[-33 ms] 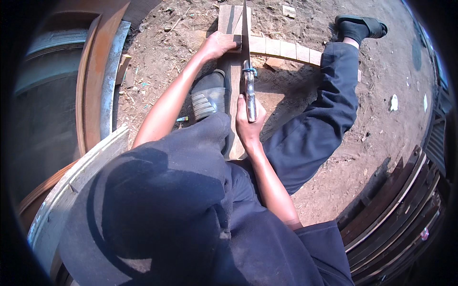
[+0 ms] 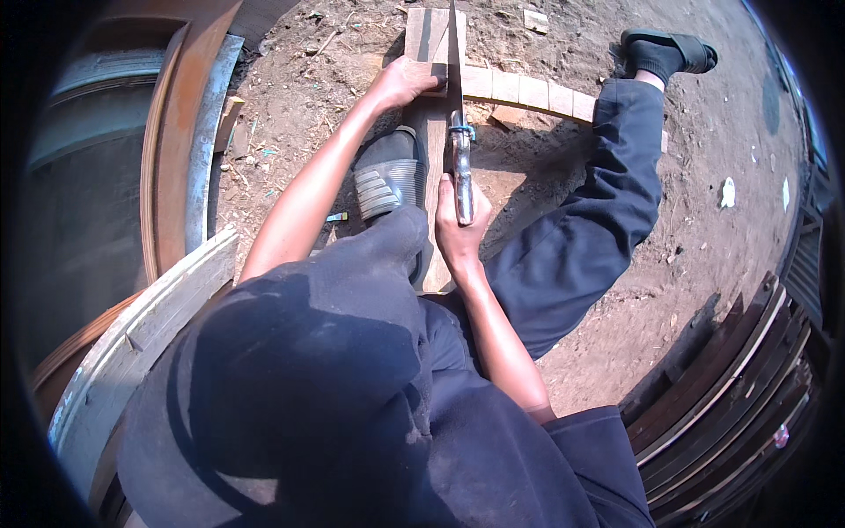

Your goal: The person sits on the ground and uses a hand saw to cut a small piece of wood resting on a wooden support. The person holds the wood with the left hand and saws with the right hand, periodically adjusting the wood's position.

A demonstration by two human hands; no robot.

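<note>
My right hand (image 2: 459,220) is wrapped round the worn handle of a handsaw (image 2: 455,79), whose blade points away from me. The blade stands edge-on over a light wooden strip (image 2: 521,91), which has several crosswise lines along it. The strip lies across a longer wooden plank (image 2: 435,150). Just left of the blade, my left hand (image 2: 405,82) is closed on the strip's left end, its fingertips partly in shadow. My left foot in a black sandal (image 2: 387,180) is beside the plank. The blade's contact with the strip is hard to make out.
My right leg (image 2: 607,185) stretches out across the dirt ground (image 2: 713,176). Wooden frames and boards (image 2: 172,150) stand at the left. Dark wooden pieces (image 2: 722,396) are stacked at the lower right. Small wood scraps (image 2: 535,21) lie on the dirt.
The view has shifted very slightly. Both hands, the handsaw and the wooden strip keep the same places relative to one another.
</note>
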